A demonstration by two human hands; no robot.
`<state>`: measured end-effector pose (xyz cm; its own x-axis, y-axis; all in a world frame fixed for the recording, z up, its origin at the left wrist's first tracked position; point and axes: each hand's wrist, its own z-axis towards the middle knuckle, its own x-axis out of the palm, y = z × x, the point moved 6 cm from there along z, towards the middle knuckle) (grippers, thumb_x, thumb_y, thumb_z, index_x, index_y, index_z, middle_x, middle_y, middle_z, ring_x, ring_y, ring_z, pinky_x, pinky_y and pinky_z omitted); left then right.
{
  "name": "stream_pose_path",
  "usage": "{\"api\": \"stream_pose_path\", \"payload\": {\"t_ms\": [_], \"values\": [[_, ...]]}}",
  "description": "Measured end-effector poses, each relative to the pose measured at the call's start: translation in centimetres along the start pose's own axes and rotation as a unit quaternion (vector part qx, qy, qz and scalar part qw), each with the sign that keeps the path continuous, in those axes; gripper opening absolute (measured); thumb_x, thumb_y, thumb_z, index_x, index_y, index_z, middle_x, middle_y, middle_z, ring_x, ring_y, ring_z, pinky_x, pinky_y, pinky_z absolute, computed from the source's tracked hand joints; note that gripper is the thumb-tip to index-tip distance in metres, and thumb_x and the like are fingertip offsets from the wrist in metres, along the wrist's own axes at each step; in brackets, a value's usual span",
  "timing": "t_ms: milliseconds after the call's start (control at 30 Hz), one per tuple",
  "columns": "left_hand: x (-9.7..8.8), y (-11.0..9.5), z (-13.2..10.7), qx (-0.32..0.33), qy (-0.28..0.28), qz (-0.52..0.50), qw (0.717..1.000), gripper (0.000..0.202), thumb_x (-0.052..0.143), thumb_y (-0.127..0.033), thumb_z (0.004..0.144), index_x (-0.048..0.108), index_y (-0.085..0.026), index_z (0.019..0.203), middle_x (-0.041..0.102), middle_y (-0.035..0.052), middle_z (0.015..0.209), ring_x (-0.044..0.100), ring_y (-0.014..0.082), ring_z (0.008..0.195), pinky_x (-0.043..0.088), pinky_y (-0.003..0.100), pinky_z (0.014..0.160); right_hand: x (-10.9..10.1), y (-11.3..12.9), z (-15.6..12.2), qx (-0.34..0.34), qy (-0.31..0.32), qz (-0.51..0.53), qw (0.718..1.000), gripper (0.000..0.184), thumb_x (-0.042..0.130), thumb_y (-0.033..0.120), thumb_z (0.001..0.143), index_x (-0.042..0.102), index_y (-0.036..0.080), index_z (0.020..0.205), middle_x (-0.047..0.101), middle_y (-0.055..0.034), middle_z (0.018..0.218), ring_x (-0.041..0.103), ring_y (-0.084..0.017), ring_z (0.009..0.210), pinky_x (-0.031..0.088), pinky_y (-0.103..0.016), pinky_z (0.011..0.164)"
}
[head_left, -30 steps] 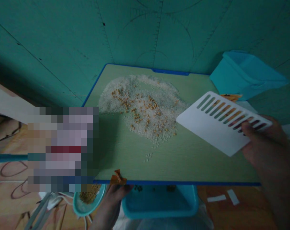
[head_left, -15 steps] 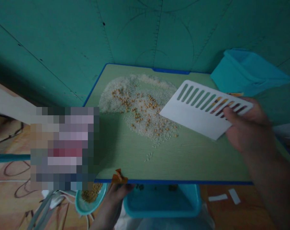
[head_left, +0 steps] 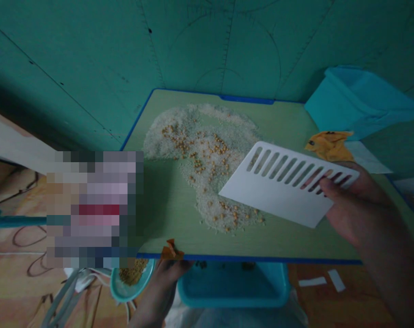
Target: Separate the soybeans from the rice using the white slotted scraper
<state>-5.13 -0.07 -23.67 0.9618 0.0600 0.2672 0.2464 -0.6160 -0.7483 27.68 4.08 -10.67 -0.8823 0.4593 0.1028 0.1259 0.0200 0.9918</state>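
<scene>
My right hand [head_left: 353, 205] grips a white slotted plastic scraper [head_left: 285, 184] by its right end; its lower edge rests on the green tabletop [head_left: 166, 214]. A spread of white rice mixed with yellow grains [head_left: 207, 146] covers the middle of the table, and a tongue of it [head_left: 227, 214] lies heaped just left of and below the scraper. My left hand [head_left: 166, 273] is under the table's front edge, fingers curled by a small orange scrap [head_left: 171, 250], beside a teal bowl [head_left: 131, 280] holding yellow grains.
A teal basin [head_left: 234, 287] sits below the table's front edge. A light blue container [head_left: 360, 100] stands at the back right, with an orange crumpled wrapper [head_left: 328, 143] beside it. A teal wall runs behind. A blurred patch covers the left.
My right hand swept the scraper from the right side leftward over the rice, then down toward the front edge. A heap of rice and yellow grains was dragged forward with it.
</scene>
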Motion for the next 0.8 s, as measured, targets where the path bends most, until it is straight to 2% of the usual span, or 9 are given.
{"api": "stream_pose_path", "payload": {"t_ms": [100,200,367,467,567,667,733,800], "values": [[0.5,-0.4,-0.2,0.007,-0.021,-0.003,1.0,0.011,0.071,-0.026,0.056,0.071,-0.024,0.067,0.074,0.0034,0.088,0.044,0.0324,0.122,0.033,0.042,0.102,-0.2,-0.6,-0.4,0.044,0.002,-0.005,0.999,0.025,0.073,0.022,0.063,0.06,0.019,0.083,0.067,-0.0047,0.073,0.064,-0.021,0.062,0.053,-0.033,0.053],[0.8,-0.5,-0.4,0.01,-0.034,-0.003,0.999,0.012,0.07,-0.025,0.055,0.071,-0.023,0.067,0.075,0.0042,0.086,0.048,0.0341,0.118,0.037,0.044,0.099,0.0,-0.6,-0.9,0.048,-0.006,-0.004,0.999,0.025,0.075,0.024,0.06,0.059,0.02,0.079,0.067,-0.0043,0.07,0.064,-0.022,0.063,0.053,-0.034,0.054],[1.1,0.5,-0.3,-0.024,0.012,-0.03,0.999,0.025,0.071,-0.025,0.057,0.072,-0.024,0.082,0.069,0.0023,0.11,0.049,0.0317,0.117,0.037,0.041,0.099,0.2,-0.9,-1.8,0.061,-0.018,-0.011,0.998,0.03,0.079,0.03,0.053,0.06,0.023,0.075,0.068,-0.0024,0.066,0.064,-0.021,0.056,0.053,-0.033,0.049],[0.9,1.3,-0.4,-0.058,0.028,-0.024,0.998,0.033,0.071,-0.029,0.058,0.071,-0.024,0.09,0.071,0.0029,0.106,0.051,0.0319,0.115,0.037,0.042,0.098,0.0,-1.2,-2.0,0.08,-0.014,-0.003,0.997,0.03,0.08,0.03,0.052,0.061,0.026,0.076,0.069,-0.0026,0.067,0.065,-0.023,0.058,0.055,-0.035,0.051],[0.8,1.1,-0.7,-0.045,0.014,-0.013,0.999,0.037,0.072,-0.031,0.056,0.071,-0.024,0.092,0.072,0.0037,0.099,0.053,0.0333,0.109,0.038,0.043,0.095,-0.6,-1.8,-2.1,0.142,-0.02,-0.007,0.99,0.035,0.08,0.033,0.048,0.064,0.026,0.078,0.07,-0.0046,0.072,0.067,-0.028,0.068,0.056,-0.042,0.059],[1.0,0.9,-0.9,-0.029,-0.012,-0.007,0.999,0.029,0.072,-0.031,0.054,0.074,-0.024,0.082,0.074,0.0038,0.09,0.056,0.0342,0.102,0.039,0.043,0.093,-2.4,-1.8,-2.0,0.159,-0.088,-0.005,0.983,0.036,0.08,0.037,0.042,0.065,0.029,0.074,0.069,-0.0058,0.07,0.067,-0.034,0.069,0.056,-0.047,0.058],[1.1,1.0,-0.9,-0.025,-0.032,-0.018,0.999,0.028,0.073,-0.031,0.052,0.074,-0.025,0.079,0.074,0.0032,0.089,0.056,0.0339,0.102,0.04,0.043,0.092,-4.6,-1.8,-1.7,0.129,-0.124,-0.01,0.984,0.03,0.077,0.039,0.047,0.065,0.031,0.073,0.07,-0.0064,0.071,0.066,-0.035,0.067,0.056,-0.048,0.056],[1.5,1.2,-0.6,-0.023,-0.035,-0.018,0.999,0.027,0.073,-0.031,0.05,0.074,-0.024,0.077,0.074,0.0034,0.088,0.057,0.0335,0.1,0.041,0.042,0.091,-7.7,-2.4,-1.3,0.091,-0.143,-0.034,0.985,0.022,0.073,0.037,0.055,0.066,0.035,0.076,0.07,-0.0054,0.071,0.065,-0.034,0.061,0.055,-0.046,0.05]]}}
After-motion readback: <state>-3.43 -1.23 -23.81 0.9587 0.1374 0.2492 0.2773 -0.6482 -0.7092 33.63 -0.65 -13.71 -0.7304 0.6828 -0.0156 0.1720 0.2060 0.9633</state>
